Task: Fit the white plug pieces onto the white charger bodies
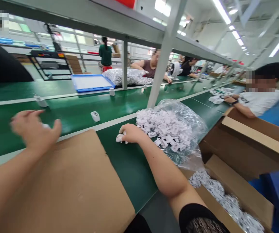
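Observation:
My left hand [36, 129] is over the green belt [66, 113] at the left, fingers spread and blurred; a bit of something white shows behind it, and whether they touch cannot be made out. Just beyond it a white plastic part [40, 101] stands on the belt. Another white part [95, 116] lies farther right, and a third [112, 92] is near the far edge. My right hand [131, 133] is closed around small white pieces [120, 138] above the green table. Right beside it, a heap of small white pieces [166, 126] lies on clear plastic.
A cardboard sheet [76, 187] covers the near left. Open cartons [246, 145] stand at the right, one holding white pieces [224, 194]. A metal post [163, 58] rises beyond the heap. A blue-edged tray [92, 83] lies across the belt. Several people sit around the line.

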Action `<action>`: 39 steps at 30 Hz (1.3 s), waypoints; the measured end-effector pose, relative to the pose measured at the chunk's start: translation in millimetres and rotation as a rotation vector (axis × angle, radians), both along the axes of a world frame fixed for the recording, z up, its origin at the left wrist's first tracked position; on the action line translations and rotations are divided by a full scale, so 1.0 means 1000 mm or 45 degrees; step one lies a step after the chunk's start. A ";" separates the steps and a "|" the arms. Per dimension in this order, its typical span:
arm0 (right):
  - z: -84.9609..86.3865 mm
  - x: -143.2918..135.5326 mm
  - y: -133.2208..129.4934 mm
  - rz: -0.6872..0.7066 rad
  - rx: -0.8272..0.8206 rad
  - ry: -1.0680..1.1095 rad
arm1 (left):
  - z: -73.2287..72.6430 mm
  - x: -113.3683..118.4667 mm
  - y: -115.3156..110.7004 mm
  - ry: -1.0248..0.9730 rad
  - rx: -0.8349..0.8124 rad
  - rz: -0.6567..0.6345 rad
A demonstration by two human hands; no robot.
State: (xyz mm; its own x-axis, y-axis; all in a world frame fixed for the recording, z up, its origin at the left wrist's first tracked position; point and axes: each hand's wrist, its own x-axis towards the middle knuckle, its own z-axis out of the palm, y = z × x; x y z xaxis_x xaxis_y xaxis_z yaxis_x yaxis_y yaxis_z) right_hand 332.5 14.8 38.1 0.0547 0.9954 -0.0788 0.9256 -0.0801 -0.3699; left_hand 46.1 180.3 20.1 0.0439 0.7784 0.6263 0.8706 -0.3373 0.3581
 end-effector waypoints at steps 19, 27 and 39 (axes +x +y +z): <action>0.004 -0.014 0.006 -0.291 -0.394 2.254 | -0.007 0.055 -0.025 -0.159 -0.612 -0.485; 0.002 -0.044 -0.009 -0.104 -0.542 2.151 | -0.003 -0.030 -0.115 0.019 -0.773 -1.043; -0.010 -0.102 -0.029 -0.053 -0.193 1.658 | -0.034 -0.027 -0.151 -0.390 -0.690 -1.051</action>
